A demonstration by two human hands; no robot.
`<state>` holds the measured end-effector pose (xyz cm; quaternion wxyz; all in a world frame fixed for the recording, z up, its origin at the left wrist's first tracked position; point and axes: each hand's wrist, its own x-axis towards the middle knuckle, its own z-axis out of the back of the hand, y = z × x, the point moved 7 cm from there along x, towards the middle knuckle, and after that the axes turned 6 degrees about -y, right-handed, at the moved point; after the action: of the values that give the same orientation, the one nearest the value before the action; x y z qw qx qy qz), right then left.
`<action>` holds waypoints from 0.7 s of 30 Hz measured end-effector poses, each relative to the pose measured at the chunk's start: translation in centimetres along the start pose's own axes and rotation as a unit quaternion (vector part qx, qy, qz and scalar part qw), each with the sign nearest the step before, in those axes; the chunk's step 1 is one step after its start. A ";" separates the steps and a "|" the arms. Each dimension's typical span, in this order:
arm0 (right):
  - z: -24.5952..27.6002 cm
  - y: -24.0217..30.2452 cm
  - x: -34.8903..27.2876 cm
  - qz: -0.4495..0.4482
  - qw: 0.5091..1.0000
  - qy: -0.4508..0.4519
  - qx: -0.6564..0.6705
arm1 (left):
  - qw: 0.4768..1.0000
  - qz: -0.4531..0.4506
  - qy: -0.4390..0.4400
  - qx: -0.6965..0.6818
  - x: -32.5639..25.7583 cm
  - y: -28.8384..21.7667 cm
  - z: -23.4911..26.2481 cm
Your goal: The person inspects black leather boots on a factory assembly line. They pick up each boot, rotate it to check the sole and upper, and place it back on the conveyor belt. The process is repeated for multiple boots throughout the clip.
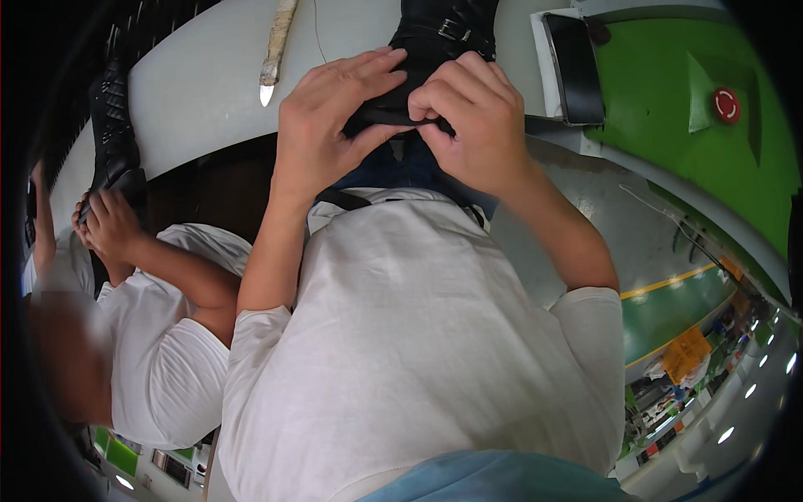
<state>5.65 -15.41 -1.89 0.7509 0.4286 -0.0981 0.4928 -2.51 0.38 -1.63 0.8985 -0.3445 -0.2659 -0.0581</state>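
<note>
A black boot (433,42) with a buckled strap lies across the edge of the pale table, its toe end toward me. My left hand (322,121) holds the toe end, fingers over the top and thumb under the near edge. On the other side, the curled fingers and thumb of my right hand (481,109) pinch the boot's near edge. Both thumbs almost meet there. Whether anything small sits in the right pinch is hidden. Left of the boot lies a blade-like tool (274,54) with a wrapped, worn handle and a bright tip.
The pale table (201,75) curves across the top. A black phone-like slab (573,71) rests at its right, beside a green machine surface (669,75) with a red button (726,105). At left, a co-worker's hands (109,222) hold another black boot (115,134).
</note>
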 end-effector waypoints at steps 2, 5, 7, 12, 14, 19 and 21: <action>-0.2 -0.5 0.5 -0.032 0.999 0.005 0.023 | 1.000 -0.005 -0.010 -0.002 -0.1 0.2 0.1; -0.2 -1.3 1.3 -0.087 0.995 0.011 0.055 | 1.000 0.004 -0.023 -0.006 0.1 0.6 -0.1; -0.1 -1.6 1.5 -0.113 0.991 0.025 0.068 | 0.999 0.025 -0.029 0.000 0.1 0.6 -0.2; 0.6 -1.7 1.9 -0.094 0.992 0.016 0.082 | 0.998 0.021 -0.050 -0.021 0.6 0.7 -0.2; 1.5 -2.2 1.9 -0.092 0.991 0.014 0.092 | 0.998 0.025 -0.050 -0.023 0.6 0.8 -0.2; 2.7 -4.7 0.8 -0.127 0.987 0.066 0.078 | 0.999 0.029 -0.044 -0.010 0.6 0.7 -0.3; 2.4 -5.0 0.6 -0.140 0.984 0.057 0.090 | 0.998 0.029 -0.047 -0.019 0.6 0.9 -0.5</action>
<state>10.74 -17.57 -2.86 0.7750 0.4753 0.0511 0.4132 -1.48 0.78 -2.13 0.8795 -0.3715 -0.2968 -0.0205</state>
